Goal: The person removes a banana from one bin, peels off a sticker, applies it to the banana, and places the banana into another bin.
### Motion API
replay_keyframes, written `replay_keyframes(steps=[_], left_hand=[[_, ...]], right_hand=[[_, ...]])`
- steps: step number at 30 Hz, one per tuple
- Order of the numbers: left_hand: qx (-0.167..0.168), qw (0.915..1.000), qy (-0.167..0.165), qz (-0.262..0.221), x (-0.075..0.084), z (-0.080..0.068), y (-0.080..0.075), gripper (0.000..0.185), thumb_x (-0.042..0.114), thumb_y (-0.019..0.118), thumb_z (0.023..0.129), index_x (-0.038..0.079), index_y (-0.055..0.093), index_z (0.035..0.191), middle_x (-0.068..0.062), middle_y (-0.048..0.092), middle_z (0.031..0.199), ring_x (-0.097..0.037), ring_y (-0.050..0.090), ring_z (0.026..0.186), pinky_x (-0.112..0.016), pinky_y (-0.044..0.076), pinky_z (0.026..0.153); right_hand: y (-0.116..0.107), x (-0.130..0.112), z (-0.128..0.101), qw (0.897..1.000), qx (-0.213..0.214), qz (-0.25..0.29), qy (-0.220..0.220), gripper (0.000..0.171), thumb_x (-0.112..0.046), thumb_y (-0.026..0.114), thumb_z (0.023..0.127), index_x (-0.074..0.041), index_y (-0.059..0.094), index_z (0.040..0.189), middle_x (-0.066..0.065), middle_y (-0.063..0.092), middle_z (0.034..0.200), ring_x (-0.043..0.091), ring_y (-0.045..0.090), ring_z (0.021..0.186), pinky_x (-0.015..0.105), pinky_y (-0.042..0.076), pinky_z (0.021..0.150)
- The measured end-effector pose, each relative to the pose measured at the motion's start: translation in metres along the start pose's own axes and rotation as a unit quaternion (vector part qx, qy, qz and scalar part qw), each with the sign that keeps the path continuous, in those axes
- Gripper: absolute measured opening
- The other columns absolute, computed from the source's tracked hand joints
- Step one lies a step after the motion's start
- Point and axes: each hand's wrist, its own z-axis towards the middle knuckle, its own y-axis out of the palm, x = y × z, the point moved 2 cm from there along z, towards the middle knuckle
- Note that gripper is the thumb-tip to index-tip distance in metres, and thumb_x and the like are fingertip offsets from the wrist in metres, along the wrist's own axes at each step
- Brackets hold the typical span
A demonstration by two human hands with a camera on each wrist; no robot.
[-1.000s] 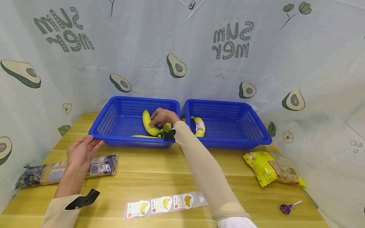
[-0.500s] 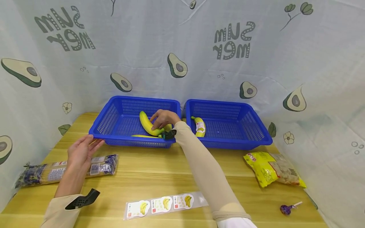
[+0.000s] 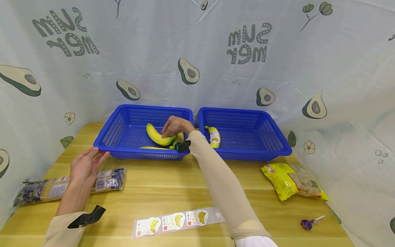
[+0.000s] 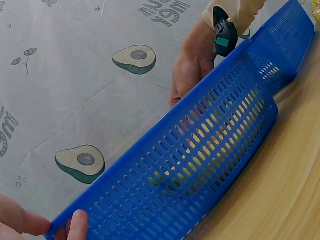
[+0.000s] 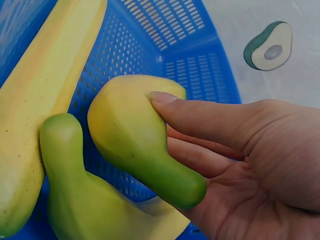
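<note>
My right hand (image 3: pixel 176 125) reaches into the left blue basket (image 3: pixel 148 155) and pinches a yellow banana (image 3: pixel 155 135) between thumb and fingers. In the right wrist view, the thumb lies on that banana's (image 5: pixel 127 112) upper side, its green stem pointing toward the palm. Beside it in the basket are another green-stemmed banana (image 5: pixel 95 215) and a long yellow banana (image 5: pixel 37 95) along the wall. My left hand (image 3: pixel 82 168) holds the basket's front left corner; the left wrist view shows the thumb and a finger (image 4: pixel 78 227) at the rim.
A second blue basket (image 3: pixel 247 155) on the right holds a stickered banana (image 3: pixel 215 144). On the wooden table lie a strip of banana stickers (image 3: pixel 177 221), a long clear noodle pack (image 3: pixel 55 188) under the left forearm, a yellow snack bag (image 3: pixel 284 181) and a lollipop (image 3: pixel 307 224).
My right hand has turned the banana, so its far tip has swung left and down and it lies flatter across the basket. The left hand keeps its hold on the corner.
</note>
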Motion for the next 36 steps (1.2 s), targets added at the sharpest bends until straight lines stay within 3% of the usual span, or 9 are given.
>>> replay_keyframes(steps=[6, 15, 22, 27, 31, 36], left_hand=[[0.008, 1.0, -0.003, 0.002, -0.001, 0.0, 0.0, 0.037, 0.015, 0.067, 0.107, 0.017, 0.055, 0.141, 0.002, 0.066, 0.119, -0.013, 0.077, 0.088, -0.029, 0.062, 0.094], [0.003, 1.0, -0.003, -0.005, -0.001, 0.0, 0.0, 0.034, 0.014, 0.067, 0.107, 0.017, 0.056, 0.139, 0.001, 0.07, 0.107, -0.014, 0.077, 0.087, -0.03, 0.06, 0.097], [0.011, 0.9999, -0.007, -0.012, -0.001, 0.001, -0.002, 0.041, 0.013, 0.069, 0.105, 0.019, 0.054, 0.143, 0.002, 0.069, 0.111, -0.014, 0.077, 0.088, -0.031, 0.058, 0.1], [0.018, 0.9997, -0.01, -0.009, -0.002, 0.002, -0.002, 0.045, 0.014, 0.072, 0.104, 0.02, 0.054, 0.145, 0.003, 0.067, 0.118, -0.013, 0.077, 0.089, -0.03, 0.06, 0.098], [0.016, 0.9997, -0.011, -0.012, -0.002, 0.002, -0.002, 0.058, 0.014, 0.071, 0.104, 0.02, 0.048, 0.157, 0.003, 0.064, 0.124, -0.013, 0.077, 0.088, -0.03, 0.059, 0.1], [0.014, 0.9998, -0.012, -0.01, -0.002, 0.002, -0.001, 0.067, 0.014, 0.069, 0.105, 0.02, 0.04, 0.165, 0.003, 0.06, 0.13, -0.012, 0.076, 0.086, -0.03, 0.058, 0.102]], right_hand=[[-0.004, -0.002, -0.008, 0.999, 0.008, 0.017, -0.033, 0.028, -0.005, 0.078, 0.099, 0.005, 0.077, 0.125, 0.016, 0.077, 0.126, 0.015, 0.069, 0.095, 0.029, 0.061, 0.092], [-0.01, 0.001, -0.014, 0.998, -0.003, 0.031, -0.054, 0.027, -0.007, 0.071, 0.104, 0.005, 0.075, 0.129, 0.013, 0.079, 0.113, 0.013, 0.065, 0.085, 0.026, 0.058, 0.079], [-0.013, -0.004, -0.025, 0.996, 0.0, 0.07, -0.059, 0.028, -0.008, 0.069, 0.107, 0.005, 0.074, 0.13, 0.01, 0.078, 0.102, 0.015, 0.073, 0.081, 0.042, 0.066, 0.088], [-0.017, -0.006, -0.036, 0.993, 0.008, 0.083, -0.085, 0.026, -0.011, 0.069, 0.107, 0.004, 0.077, 0.127, 0.01, 0.08, 0.101, 0.014, 0.074, 0.079, 0.053, 0.062, 0.097], [-0.019, -0.006, -0.046, 0.991, 0.009, 0.089, -0.101, 0.025, -0.012, 0.069, 0.108, 0.003, 0.077, 0.126, 0.011, 0.08, 0.105, 0.014, 0.074, 0.079, 0.064, 0.054, 0.107], [-0.024, -0.006, -0.058, 0.99, 0.009, 0.091, -0.105, 0.026, -0.013, 0.068, 0.108, 0.002, 0.077, 0.127, 0.011, 0.08, 0.106, 0.014, 0.074, 0.082, 0.06, 0.056, 0.106]])
